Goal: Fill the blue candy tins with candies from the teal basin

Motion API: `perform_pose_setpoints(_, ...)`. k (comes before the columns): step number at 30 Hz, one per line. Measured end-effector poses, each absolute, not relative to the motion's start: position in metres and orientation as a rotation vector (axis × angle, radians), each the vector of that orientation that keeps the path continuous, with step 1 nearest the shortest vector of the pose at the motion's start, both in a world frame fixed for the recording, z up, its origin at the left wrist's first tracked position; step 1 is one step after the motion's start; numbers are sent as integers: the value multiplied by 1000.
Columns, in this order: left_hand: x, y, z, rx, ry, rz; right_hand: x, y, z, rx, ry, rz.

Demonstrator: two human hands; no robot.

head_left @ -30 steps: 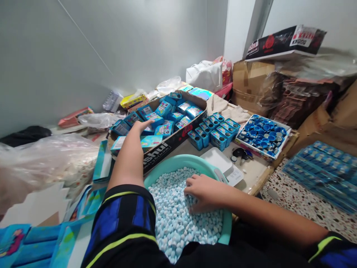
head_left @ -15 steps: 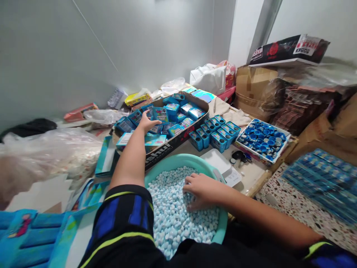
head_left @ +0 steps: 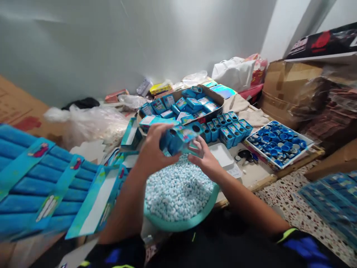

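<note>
My left hand (head_left: 156, 150) is wrapped round the left side of small blue candy boxes (head_left: 181, 138), held up over the tub. Two dark round holes show on top, so there seem to be two boxes side by side; motion blurs them. Curled fingers of my right hand (head_left: 205, 158) meet the lower right side of the boxes. Below them a turquoise tub (head_left: 181, 224) is filled with pale blue and white candies (head_left: 178, 193). Just behind is a shallow carton (head_left: 219, 108) heaped with more blue boxes (head_left: 192, 104).
Rows of blue boxes with round holes (head_left: 234, 132) stand right of the carton. Next to them are a white scale (head_left: 221, 155) and a tray of blue caps (head_left: 279, 143). Large blue packs (head_left: 50, 178) lie at left; brown cartons (head_left: 290, 83) stand at back right.
My left hand has come back from the carton, bringing blue boxes over the tub. My right hand has risen out of the candies to meet them. The view has swung left.
</note>
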State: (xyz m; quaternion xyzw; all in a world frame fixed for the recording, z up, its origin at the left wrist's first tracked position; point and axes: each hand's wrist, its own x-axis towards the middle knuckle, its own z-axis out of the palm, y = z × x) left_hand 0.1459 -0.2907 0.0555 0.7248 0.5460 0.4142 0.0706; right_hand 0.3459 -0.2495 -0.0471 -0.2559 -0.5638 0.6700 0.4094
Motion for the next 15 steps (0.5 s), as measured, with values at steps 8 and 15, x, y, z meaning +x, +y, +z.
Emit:
perform_pose_setpoints(8, 181, -380, -53, 1120, 1505, 1720, 345, -272, -48, -606, -1418, 1779)
perform_pose_setpoints(15, 177, -386, -72, 977, 1494, 1650, 350, -274, -60, -858, -1220, 1456)
